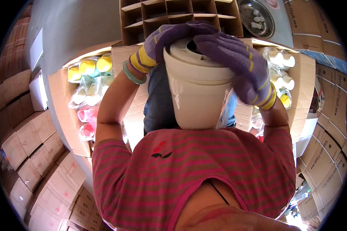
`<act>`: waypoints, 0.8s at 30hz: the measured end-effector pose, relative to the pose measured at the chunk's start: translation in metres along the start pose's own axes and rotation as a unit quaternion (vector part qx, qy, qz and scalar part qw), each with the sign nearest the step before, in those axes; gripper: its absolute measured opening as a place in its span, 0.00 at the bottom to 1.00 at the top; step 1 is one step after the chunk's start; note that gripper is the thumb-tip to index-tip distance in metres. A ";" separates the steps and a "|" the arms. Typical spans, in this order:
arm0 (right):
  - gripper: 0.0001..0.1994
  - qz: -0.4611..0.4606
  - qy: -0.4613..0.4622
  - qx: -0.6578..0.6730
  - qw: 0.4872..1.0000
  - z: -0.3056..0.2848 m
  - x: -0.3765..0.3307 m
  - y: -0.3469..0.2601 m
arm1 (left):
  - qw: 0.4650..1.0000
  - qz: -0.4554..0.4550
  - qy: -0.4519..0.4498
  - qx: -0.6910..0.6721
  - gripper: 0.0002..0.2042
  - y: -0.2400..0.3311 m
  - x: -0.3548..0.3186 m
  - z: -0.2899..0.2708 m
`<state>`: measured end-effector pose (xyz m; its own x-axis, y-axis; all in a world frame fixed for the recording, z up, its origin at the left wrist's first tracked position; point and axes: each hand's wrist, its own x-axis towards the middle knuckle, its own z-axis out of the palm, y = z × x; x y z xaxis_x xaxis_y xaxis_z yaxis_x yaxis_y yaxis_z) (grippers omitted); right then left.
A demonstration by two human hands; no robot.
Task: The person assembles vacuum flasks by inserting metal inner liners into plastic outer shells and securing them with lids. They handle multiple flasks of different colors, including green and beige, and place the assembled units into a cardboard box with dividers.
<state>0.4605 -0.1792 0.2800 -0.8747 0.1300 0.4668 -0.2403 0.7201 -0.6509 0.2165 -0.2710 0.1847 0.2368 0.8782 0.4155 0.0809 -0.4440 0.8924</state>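
A cream-coloured tapered container (198, 102) with a round rim and a dark opening in its top leans against my striped shirt, above my lap. Gripping the far left of its rim is my left hand (167, 40), in a purple glove with yellow bands, its fingers curled round the far edge. My right hand (239, 63), in a matching glove, lies across the top and right side, fingers bent over the rim. Clear plastic film (224, 109) shows at the container's lower right. The gloved fingers partly hide the top.
Ahead stands a cardboard box with dividers (167, 19). A metal bowl (272, 29) with small white pieces is at its right. Open cartons flank me: the left carton (63, 119) and right carton (304, 82) hold plastic-wrapped, coloured-cap items. Stacked cartons (34, 142) line both sides.
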 end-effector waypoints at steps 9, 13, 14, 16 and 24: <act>0.28 0.079 0.005 0.113 0.990 0.020 -0.047 0.105 | 0.982 -0.063 0.025 0.179 0.29 0.108 0.021 0.038; 0.30 0.150 0.111 0.206 0.960 0.012 -0.040 0.070 | 0.982 -0.135 0.130 0.022 0.32 0.084 0.012 0.045; 0.32 0.130 0.119 0.115 0.978 0.004 -0.034 0.050 | 0.981 -0.145 0.130 -0.013 0.31 0.068 0.010 0.034; 0.39 0.053 0.057 0.086 0.993 -0.005 -0.025 0.020 | 0.972 -0.173 0.139 -0.080 0.31 0.049 -0.004 0.020; 0.29 -0.026 0.053 0.080 0.995 -0.002 -0.044 0.060 | 0.977 0.014 0.109 0.180 0.35 0.070 -0.008 0.044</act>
<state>0.4857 -0.1409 0.2213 -0.8127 0.1729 0.5564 -0.3545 0.6112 -0.7077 0.2626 -0.3167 0.2365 0.0347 0.8645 0.5014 0.4225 -0.4673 0.7766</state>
